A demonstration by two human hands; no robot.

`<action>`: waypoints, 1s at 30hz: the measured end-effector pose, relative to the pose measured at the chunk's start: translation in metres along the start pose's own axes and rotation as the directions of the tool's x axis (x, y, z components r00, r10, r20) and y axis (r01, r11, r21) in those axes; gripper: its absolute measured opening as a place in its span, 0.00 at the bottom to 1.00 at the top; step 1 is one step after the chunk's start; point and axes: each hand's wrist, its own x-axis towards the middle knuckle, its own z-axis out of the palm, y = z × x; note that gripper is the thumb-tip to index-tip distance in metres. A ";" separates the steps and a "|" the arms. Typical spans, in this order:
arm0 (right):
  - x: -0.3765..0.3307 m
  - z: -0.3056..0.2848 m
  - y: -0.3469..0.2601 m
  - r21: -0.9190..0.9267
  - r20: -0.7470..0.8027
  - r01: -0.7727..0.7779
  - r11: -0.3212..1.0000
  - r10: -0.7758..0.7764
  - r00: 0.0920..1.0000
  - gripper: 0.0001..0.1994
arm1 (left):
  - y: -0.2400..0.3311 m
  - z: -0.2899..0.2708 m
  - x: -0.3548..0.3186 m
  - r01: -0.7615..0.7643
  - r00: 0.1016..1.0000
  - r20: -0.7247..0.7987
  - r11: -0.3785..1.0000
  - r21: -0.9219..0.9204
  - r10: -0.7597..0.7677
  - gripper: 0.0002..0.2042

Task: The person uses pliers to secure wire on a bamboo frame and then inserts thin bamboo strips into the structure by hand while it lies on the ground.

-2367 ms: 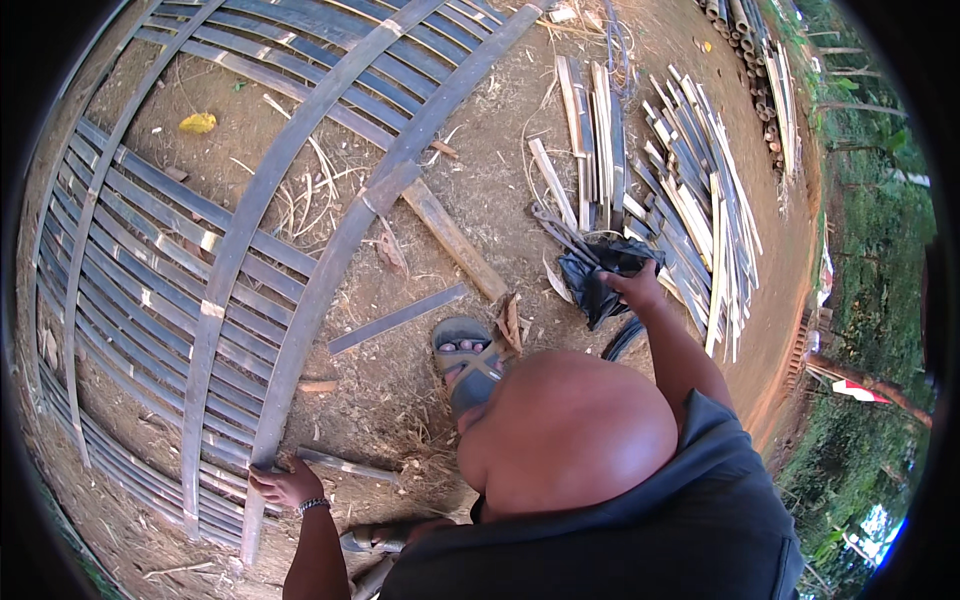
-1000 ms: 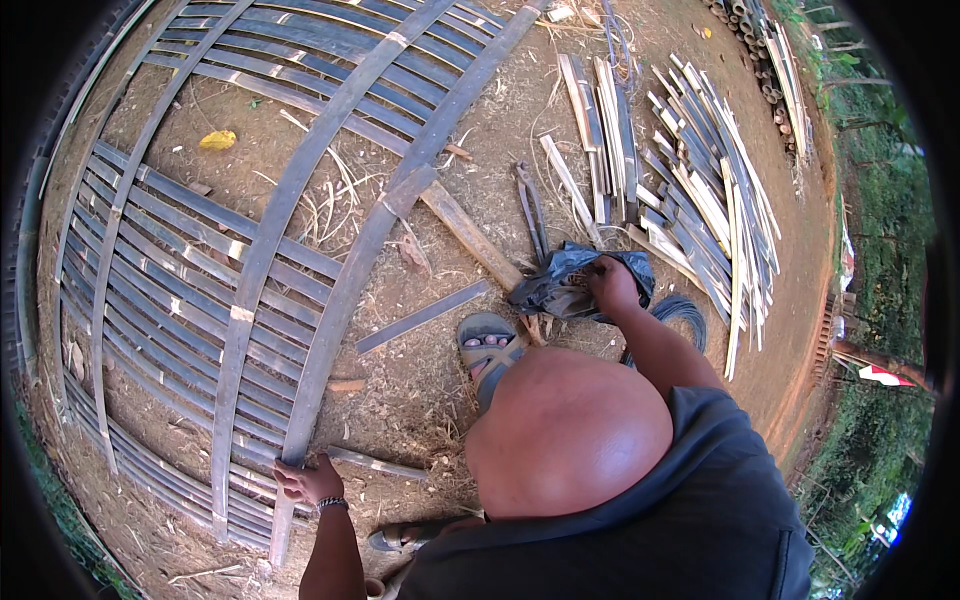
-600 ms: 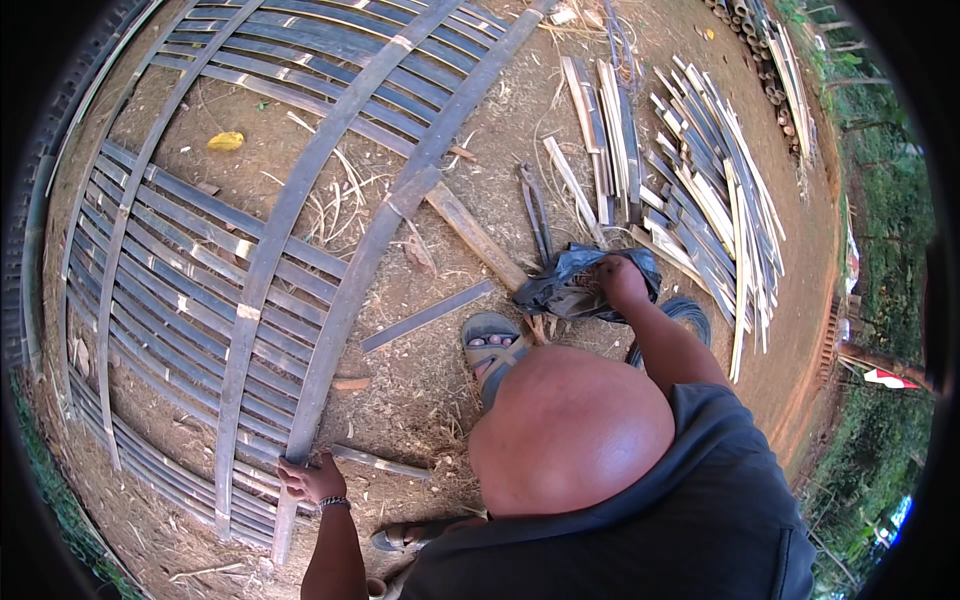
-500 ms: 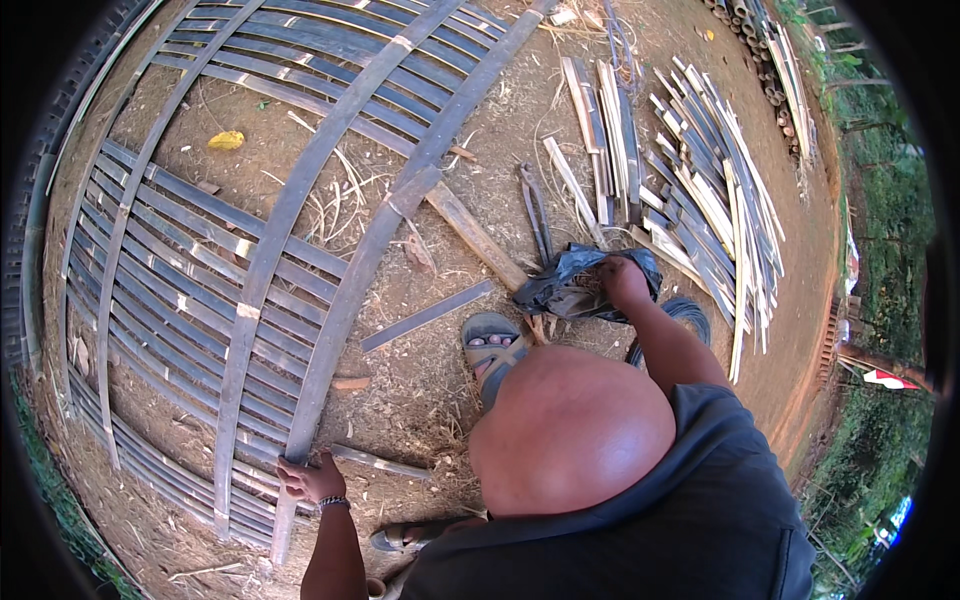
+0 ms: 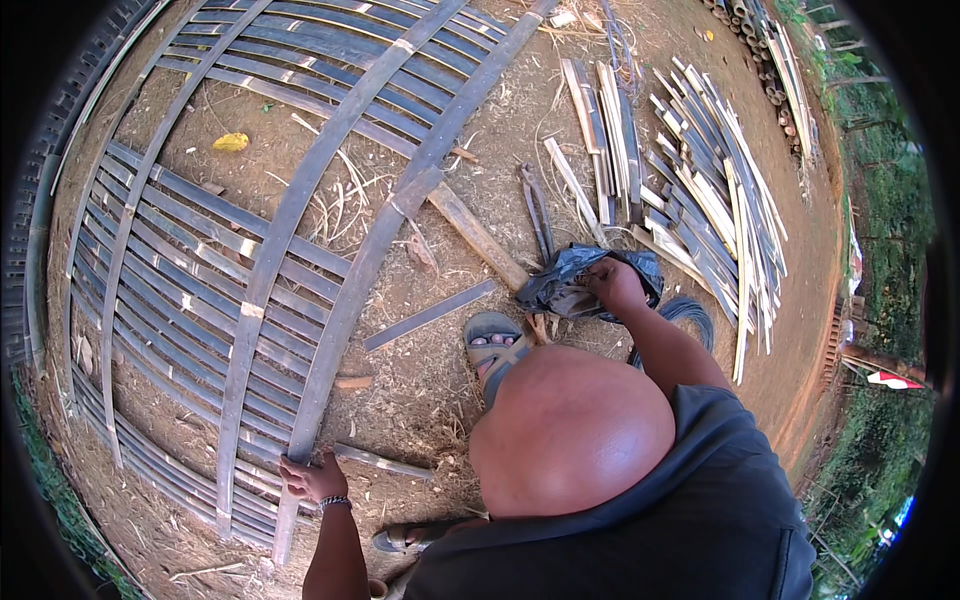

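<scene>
A slatted frame of dark split bamboo (image 5: 262, 290) lies on the ground at the left. My left hand (image 5: 315, 481), with a bracelet at its wrist, rests on the near end of the frame's outer slat; its fingers lie across the slat, with the thumb apart. In front of me a crumpled black plastic bag (image 5: 570, 268) stands with its mouth open, brownish contents showing inside. My right hand (image 5: 620, 287) reaches into that mouth, its fingers bunched downward; whatever is between the fingertips is hidden. Beside the bag, a wooden handle-like bar (image 5: 478, 238) slopes toward the frame.
Dark long-handled pincers (image 5: 537, 212) lie beyond the bag, and a wire coil (image 5: 688, 322) sits to its right. Piles of split bamboo strips (image 5: 715, 190) spread at the far right. A short loose strip (image 5: 430, 314) lies near my sandalled foot (image 5: 495, 350).
My right hand has shifted slightly left and down within the bag's mouth. My left hand stays on the slat, and the view has moved slightly.
</scene>
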 end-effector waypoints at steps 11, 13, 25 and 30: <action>0.003 -0.005 -0.002 -0.077 0.001 0.060 0.995 -0.061 0.998 0.09 | 0.015 -0.019 -0.002 0.037 0.996 0.083 0.999 -0.019 -0.036 0.55; 0.004 -0.006 0.001 -0.065 0.020 0.059 0.996 -0.058 0.998 0.09 | 0.008 -0.015 0.000 -0.012 0.999 0.052 1.000 0.000 0.012 0.55; 0.007 -0.003 0.011 -0.057 -0.034 0.144 0.988 -0.146 0.989 0.06 | 0.006 -0.023 -0.002 -0.071 0.995 0.071 0.997 -0.019 0.072 0.52; 0.006 0.001 -0.011 -0.120 -0.001 0.084 0.989 -0.084 0.996 0.08 | -0.001 -0.019 -0.002 -0.102 0.994 0.038 0.995 -0.019 0.102 0.52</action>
